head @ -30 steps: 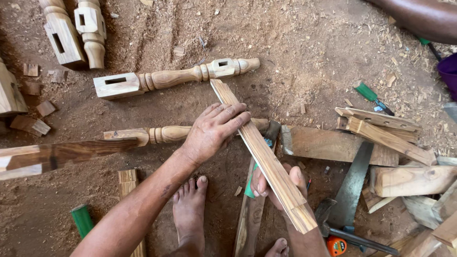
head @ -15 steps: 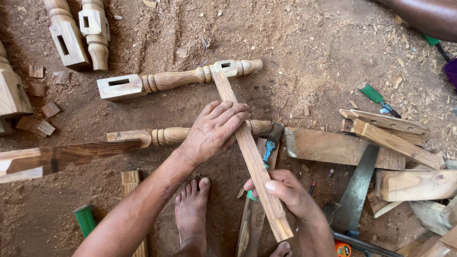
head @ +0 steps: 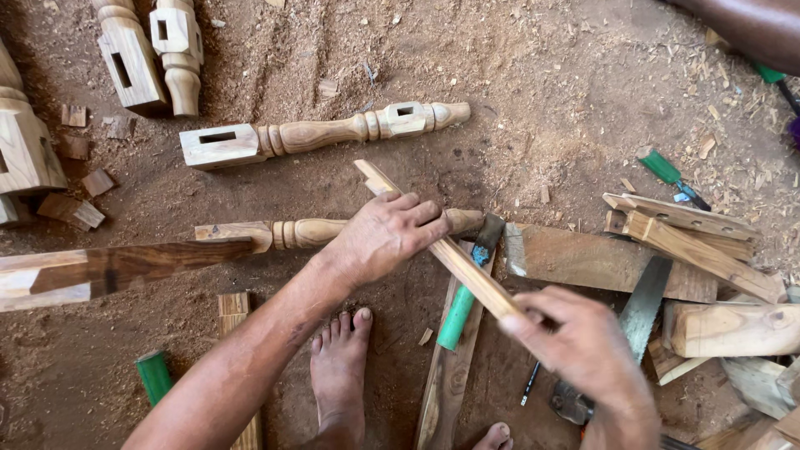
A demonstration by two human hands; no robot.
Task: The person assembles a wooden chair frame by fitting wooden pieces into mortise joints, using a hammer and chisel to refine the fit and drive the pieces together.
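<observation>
My left hand (head: 385,237) presses down on a thin flat wooden slat (head: 467,271) where it crosses a turned wooden leg (head: 287,233) lying on the ground. My right hand (head: 583,350) grips the slat's near end. The slat's far end (head: 372,173) points up-left, short of a second turned leg (head: 321,133) with square mortised blocks. A hammer (head: 467,283) with a green handle lies under the slat.
Two more turned legs (head: 150,54) lie at top left, with small wood blocks (head: 79,208) beside them. A dark plank (head: 108,271) lies at left, scrap boards (head: 692,242) and a saw blade (head: 646,304) at right. Sawdust covers the ground. My bare foot (head: 337,367) is below.
The slat's far end has pulled back from the upper leg's square block toward me and swung left. My right hand slid up the slat; my left hand stayed over the lower leg.
</observation>
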